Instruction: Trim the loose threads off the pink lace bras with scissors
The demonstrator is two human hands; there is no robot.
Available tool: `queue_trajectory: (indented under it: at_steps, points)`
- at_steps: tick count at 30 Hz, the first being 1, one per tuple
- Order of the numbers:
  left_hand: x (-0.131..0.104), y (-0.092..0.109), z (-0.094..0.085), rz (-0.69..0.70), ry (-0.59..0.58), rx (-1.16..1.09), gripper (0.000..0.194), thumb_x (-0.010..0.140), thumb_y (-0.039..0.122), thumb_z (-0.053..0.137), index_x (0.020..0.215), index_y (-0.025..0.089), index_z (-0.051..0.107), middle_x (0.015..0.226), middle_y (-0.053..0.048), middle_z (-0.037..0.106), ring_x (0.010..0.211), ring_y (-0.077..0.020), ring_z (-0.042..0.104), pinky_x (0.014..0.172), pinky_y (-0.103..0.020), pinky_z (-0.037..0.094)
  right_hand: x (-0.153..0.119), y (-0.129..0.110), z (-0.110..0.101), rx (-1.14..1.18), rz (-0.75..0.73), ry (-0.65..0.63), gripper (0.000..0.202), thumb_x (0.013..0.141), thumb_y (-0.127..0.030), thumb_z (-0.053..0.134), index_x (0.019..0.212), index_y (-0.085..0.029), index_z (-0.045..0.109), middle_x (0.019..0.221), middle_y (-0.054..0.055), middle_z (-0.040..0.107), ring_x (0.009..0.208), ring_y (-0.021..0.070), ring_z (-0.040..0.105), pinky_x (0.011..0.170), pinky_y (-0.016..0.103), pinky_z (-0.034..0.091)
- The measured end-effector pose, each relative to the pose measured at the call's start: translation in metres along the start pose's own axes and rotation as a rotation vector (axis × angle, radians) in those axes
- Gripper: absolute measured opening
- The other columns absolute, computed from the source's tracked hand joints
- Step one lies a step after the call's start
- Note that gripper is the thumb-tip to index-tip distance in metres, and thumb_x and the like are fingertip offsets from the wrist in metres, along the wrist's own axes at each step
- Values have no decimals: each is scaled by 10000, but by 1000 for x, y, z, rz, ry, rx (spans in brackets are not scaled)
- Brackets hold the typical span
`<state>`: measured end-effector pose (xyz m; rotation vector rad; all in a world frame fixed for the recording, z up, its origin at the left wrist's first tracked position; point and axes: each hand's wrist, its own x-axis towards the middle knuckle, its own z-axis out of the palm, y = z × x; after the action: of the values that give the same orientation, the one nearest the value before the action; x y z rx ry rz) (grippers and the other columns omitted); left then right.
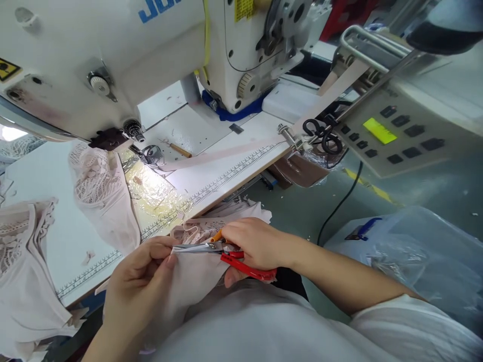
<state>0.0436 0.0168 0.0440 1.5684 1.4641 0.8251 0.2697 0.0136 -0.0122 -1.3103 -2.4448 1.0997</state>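
Pinched between the thumb and fingers of my left hand [141, 284] is the edge of a pale pink fabric garment [199, 274], which hangs down toward my lap. My right hand [258, 246] is wrapped around red-handled scissors [251, 267]. Their metal blades lie along the fabric edge, with the tips close to my left fingertips. An orange stick-like handle [217, 236] also shows at my right fingers; its other end is hidden. Behind the blades, lace on pink cloth [196, 231] hangs by the table edge.
A white sewing machine [181, 55] stands over the table [211, 188], which has ruler markings along its front. Lace garment pieces [107, 193] and a garment stack [26, 281] lie left. A wooden-handled tool [180, 150] rests near the presser foot. A control panel [392, 130] and plastic bag [407, 256] are right.
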Motion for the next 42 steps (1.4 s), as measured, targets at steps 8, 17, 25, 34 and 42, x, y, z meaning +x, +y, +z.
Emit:
queue_trajectory:
  at_steps: [8,17,25,34,42]
  points:
    - [-5,10,14,-63,102,-52,145,767,215,619,626,244,638,815,38,678,821,-99,602,690,-142,440,0,-2,4,-29,13,21,196,782,-312,631,735,-181,493,731,40,590,613,161,464,532,265,241]
    - [-4,10,12,-127,107,-90,95,657,219,703,600,247,632,809,58,688,764,-94,609,619,-127,433,0,-1,11,-6,-2,74,309,792,-313,667,657,-202,411,647,10,535,565,139,428,524,258,231]
    - [-7,23,19,-188,137,-88,116,715,261,646,603,236,641,816,50,675,752,-84,584,628,-114,425,0,3,11,179,97,173,597,680,-521,777,601,-232,261,562,-57,383,519,108,325,510,247,227]
    - [-2,4,5,-205,56,-144,118,684,284,728,626,221,646,863,11,689,776,-127,615,612,-136,469,-4,-4,10,608,-132,518,444,652,-487,775,801,-210,463,749,-12,514,656,137,449,576,238,371]
    - [0,-8,-3,-3,-10,114,176,826,345,614,746,197,664,715,-8,669,545,-118,577,436,-185,428,-7,-23,12,547,-143,453,157,761,-209,611,748,-202,455,659,-45,440,598,107,385,557,213,353]
